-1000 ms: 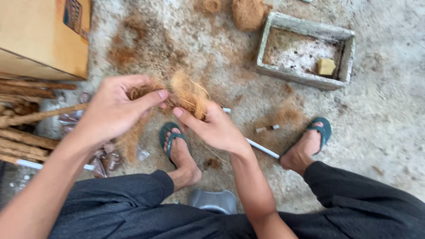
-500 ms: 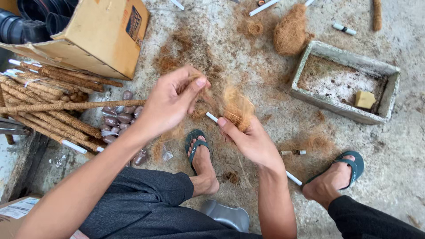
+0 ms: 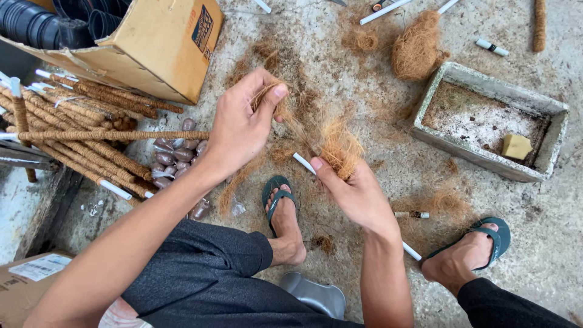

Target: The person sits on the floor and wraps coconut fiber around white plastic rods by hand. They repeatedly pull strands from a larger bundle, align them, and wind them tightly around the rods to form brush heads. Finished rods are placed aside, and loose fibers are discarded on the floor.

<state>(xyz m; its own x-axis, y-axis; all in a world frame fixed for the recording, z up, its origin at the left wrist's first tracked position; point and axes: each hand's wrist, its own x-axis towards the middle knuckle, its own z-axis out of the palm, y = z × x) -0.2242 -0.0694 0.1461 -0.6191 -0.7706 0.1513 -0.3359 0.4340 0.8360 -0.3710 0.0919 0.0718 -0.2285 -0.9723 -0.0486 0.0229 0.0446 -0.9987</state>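
Observation:
My left hand [image 3: 243, 124] pinches a strand of brown coconut fibre [image 3: 276, 97] and draws it up and to the left. My right hand [image 3: 358, 194] grips a thin white tube [image 3: 303, 163] together with a fluffy tuft of the same fibre [image 3: 341, 149]. The strand runs between both hands. Part of the tube shows again below my right wrist [image 3: 412, 251]. Both hands hover over the concrete floor, above my left foot in a teal sandal [image 3: 279, 200].
A pile of fibre-wrapped sticks [image 3: 79, 140] lies at the left, beside a cardboard box [image 3: 164, 48] of black pots. A concrete trough [image 3: 549, 152] with a yellow block [image 3: 516, 146] sits at the right. Loose fibre heap [image 3: 416, 48], small brown pieces [image 3: 173, 155] and white tubes litter the floor.
My hands have pulled apart, left going up and left, stretching a strand out of the fibre tuft. The view has shifted, showing more of the box and the sticks.

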